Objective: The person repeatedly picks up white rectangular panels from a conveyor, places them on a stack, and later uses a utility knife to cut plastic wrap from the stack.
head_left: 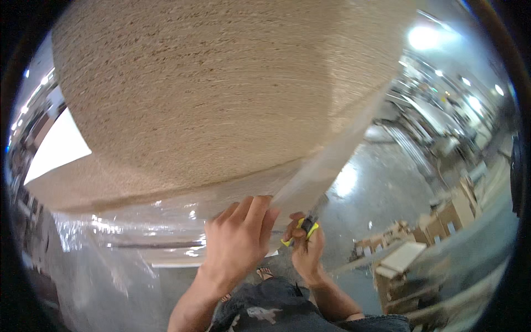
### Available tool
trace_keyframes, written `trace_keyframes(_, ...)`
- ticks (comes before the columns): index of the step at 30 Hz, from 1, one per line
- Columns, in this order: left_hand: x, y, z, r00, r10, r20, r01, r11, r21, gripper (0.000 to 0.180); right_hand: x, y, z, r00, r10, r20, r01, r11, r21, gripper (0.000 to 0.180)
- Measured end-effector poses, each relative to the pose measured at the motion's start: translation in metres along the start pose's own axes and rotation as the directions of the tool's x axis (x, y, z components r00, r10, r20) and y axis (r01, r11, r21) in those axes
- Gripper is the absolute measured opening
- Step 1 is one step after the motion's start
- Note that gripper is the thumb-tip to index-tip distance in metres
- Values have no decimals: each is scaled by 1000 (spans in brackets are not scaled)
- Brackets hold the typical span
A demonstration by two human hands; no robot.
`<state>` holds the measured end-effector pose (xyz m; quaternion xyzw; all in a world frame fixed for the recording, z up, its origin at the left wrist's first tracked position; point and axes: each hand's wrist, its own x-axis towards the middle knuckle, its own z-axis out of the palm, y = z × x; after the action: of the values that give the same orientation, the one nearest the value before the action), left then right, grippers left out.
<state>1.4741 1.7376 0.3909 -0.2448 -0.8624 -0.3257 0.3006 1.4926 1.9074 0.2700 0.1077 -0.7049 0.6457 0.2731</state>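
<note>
A large brown block of tightly layered sheets [210, 94] fills the upper middle. Clear plastic film [149, 227] covers its lower part, and a stretched strip of that film runs up to the right along the block. My left hand [238, 235] is closed on the film at the lower end of this strip. Just to its right, my right hand [308, 252] grips a yellow-and-black utility knife [311, 226]. The knife's tip is blurred, so I cannot tell whether it touches the film.
A white sheet [58, 146] sticks out at the left of the block. Cardboard boxes and flat pieces [448, 218] lie on the right, near a grey shiny floor [354, 188]. Long metal pieces [412, 138] are farther back on the right. My sandalled foot [265, 272] shows below my hands.
</note>
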Motion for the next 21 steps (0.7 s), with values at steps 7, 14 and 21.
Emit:
trace_keyframes(7,-34,12,13,999,31,34,-27,992,-123,13,-30,-50,-22,988,36,-148,-102,878,-468,31)
trace_keyframes(14,-63,2,21,996,-41,84,39,999,30,18,-25,-95,-20,958,-218,-185,93,849,-520,38)
trace_keyframes(21,-120,26,1,981,-115,157,124,991,-50,18,-97,96,-38,999,12,-32,-32,665,-746,36)
